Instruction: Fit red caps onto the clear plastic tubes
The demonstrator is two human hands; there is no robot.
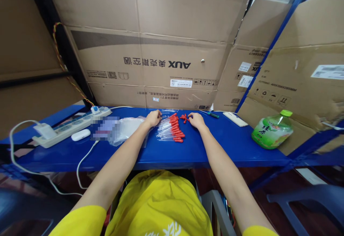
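Observation:
Several clear, thin droppers (pixel 167 130) with red rubber bulbs lie side by side in a row on the blue table, their bulbs toward the right. My left hand (pixel 154 117) rests just beyond their upper left end, fingers curled together; whatever they hold is hidden. Some loose clear tubes (pixel 169 111) lie just past its fingertips. A small heap of loose red rubber bulbs (pixel 184 118) lies to the right of the droppers. At the heap's right edge, my right hand (pixel 197 120) has its thumb and fingers closed around a red bulb.
Left of my arm are a clear plastic bag (pixel 126 130), a white case (pixel 80 135) and a power strip (pixel 72 125) with cables. On the right are a screwdriver (pixel 213 114), a white phone (pixel 235 119) and a green bottle (pixel 272 130). Cardboard walls (pixel 158 24) enclose the back.

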